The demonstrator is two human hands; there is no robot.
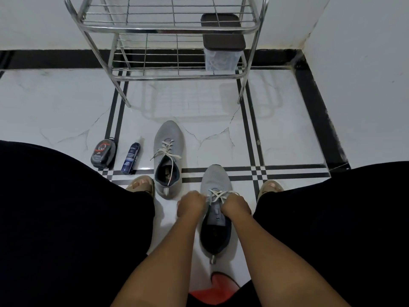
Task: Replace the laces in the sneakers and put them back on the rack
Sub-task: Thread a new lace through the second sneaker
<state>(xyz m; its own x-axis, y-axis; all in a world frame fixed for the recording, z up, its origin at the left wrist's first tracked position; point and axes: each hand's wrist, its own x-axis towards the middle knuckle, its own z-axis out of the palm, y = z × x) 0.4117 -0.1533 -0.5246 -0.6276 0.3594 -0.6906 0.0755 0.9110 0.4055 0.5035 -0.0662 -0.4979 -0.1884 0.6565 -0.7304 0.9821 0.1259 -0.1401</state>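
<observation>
Box (221, 56) on rack (168, 27), contents unclear | left hand (192, 203), right hand (235, 207): each grip pinching lace (218, 194)

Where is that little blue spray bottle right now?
In the head view the blue spray bottle stands on the floor at left, between the round black shoe-polish case and the far grey sneaker, by the person's left foot.

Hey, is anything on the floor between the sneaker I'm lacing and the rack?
Nothing visible blocks it. Bare floor lies between the near sneaker and the rack. The other sneaker sits off to its left, and a lidded container occupies the lower shelf's right end.
</observation>
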